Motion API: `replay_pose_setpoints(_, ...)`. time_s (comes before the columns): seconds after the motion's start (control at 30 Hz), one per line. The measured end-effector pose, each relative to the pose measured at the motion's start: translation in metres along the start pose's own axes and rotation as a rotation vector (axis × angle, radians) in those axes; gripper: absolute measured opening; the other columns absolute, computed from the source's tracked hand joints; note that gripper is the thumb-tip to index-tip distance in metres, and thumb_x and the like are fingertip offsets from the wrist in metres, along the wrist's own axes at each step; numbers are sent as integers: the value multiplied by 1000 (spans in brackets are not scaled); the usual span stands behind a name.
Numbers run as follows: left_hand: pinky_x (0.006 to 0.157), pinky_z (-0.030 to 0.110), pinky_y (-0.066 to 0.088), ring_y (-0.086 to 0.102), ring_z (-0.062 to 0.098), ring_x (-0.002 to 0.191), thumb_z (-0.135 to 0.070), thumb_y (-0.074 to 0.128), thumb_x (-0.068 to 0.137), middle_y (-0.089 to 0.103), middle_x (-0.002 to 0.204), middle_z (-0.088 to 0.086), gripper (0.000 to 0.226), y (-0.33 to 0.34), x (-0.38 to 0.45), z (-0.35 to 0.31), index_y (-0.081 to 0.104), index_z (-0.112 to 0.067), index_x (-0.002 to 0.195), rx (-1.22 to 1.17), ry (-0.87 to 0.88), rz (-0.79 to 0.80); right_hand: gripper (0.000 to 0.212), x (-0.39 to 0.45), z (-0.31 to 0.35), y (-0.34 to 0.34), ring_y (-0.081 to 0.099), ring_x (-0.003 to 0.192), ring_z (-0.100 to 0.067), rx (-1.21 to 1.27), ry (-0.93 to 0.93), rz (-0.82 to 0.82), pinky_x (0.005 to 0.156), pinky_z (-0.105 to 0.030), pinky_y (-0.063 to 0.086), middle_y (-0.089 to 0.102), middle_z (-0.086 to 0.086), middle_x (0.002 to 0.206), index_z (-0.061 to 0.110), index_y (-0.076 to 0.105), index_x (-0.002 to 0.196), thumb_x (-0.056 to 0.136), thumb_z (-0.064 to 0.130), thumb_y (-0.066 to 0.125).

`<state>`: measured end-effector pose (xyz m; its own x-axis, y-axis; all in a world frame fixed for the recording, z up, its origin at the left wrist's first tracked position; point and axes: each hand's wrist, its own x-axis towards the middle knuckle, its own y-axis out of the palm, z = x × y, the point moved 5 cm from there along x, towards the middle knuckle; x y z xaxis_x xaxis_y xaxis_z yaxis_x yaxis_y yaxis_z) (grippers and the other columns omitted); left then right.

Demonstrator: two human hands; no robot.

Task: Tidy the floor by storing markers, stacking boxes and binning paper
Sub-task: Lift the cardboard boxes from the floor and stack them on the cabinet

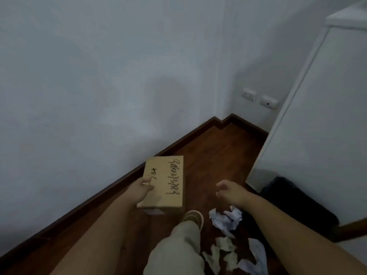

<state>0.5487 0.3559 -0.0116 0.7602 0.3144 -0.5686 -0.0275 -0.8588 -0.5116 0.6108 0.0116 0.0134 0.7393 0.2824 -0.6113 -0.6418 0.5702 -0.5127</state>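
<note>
Now my left hand (143,189) grips the cardboard box (165,182) by its edge, my right hand (230,190) hangs open and empty above crumpled paper (226,218).

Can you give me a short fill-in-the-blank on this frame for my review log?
1. The cardboard box is held by the ____ hand.
2. The right hand is open and holds ____.
3. The crumpled paper lies on the ____.
4. The handwriting is on the box's ____ face.

Missing words: left; nothing; floor; top
</note>
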Motion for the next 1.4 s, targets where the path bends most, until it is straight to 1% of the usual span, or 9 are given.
replay_pose_setpoints(0.2,91,37,50,63,22,97,-23,67,89,66,108,6,16,-4,18,99,59,-20,102,21,-164,-65,54,74,0,98,43,132,-23,86,98,103,106,-31,37,42,-8,147,14,44,141,92,30,58)
replay_pose_setpoints(0.5,98,28,41,54,28,124,-19,70,88,54,136,11,52,36,71,206,52,-3,135,116,-293,9,51,139,0,192,49,125,-31,407,319,84,101,-33,39,47,-19,142,2,36,144,96,9,51)
replay_pose_setpoints(0.63,98,23,37,50,17,122,-19,68,89,51,128,0,56,38,101,194,47,-5,139,24,-256,-8,69,182,-5,209,45,130,-30,513,332,62,107,-37,39,40,-12,150,13,25,151,92,26,57)
replay_pose_setpoints(0.77,106,46,44,53,27,126,-31,76,76,54,137,7,74,44,138,216,44,-15,140,-101,-256,-9,83,243,-65,247,61,110,-21,429,322,94,97,-43,49,56,2,137,35,39,143,65,53,62)
replay_pose_setpoints(0.9,107,52,42,46,25,131,-26,84,60,39,136,-11,120,60,160,237,7,-27,152,-468,-325,-20,44,197,-4,238,55,94,-15,499,371,107,85,-30,44,60,0,118,26,49,132,89,23,58)
replay_pose_setpoints(1.0,108,37,38,48,19,128,-15,79,77,48,138,0,121,60,153,210,-15,-23,153,-445,-397,18,50,197,-1,245,53,112,-22,614,403,114,99,-38,44,57,-2,129,26,44,140,93,16,56)
replay_pose_setpoints(1.17,109,42,34,35,32,134,-52,74,72,22,154,6,109,52,161,196,2,-40,153,-216,-503,-48,42,200,4,256,46,103,-15,667,410,197,89,-30,36,53,-2,122,19,46,139,97,17,51)
replay_pose_setpoints(1.27,112,46,28,24,38,138,-44,69,76,15,157,6,89,34,170,190,24,-24,150,-98,-483,-266,43,207,11,257,43,105,-16,683,398,197,88,-28,32,51,-3,122,18,43,141,99,16,47)
replay_pose_setpoints(1.4,111,52,35,32,37,138,-50,75,58,28,154,10,115,26,177,188,19,-16,152,-265,-478,-324,44,211,17,259,47,112,-17,768,399,178,94,-28,34,53,6,122,17,46,139,95,17,53)
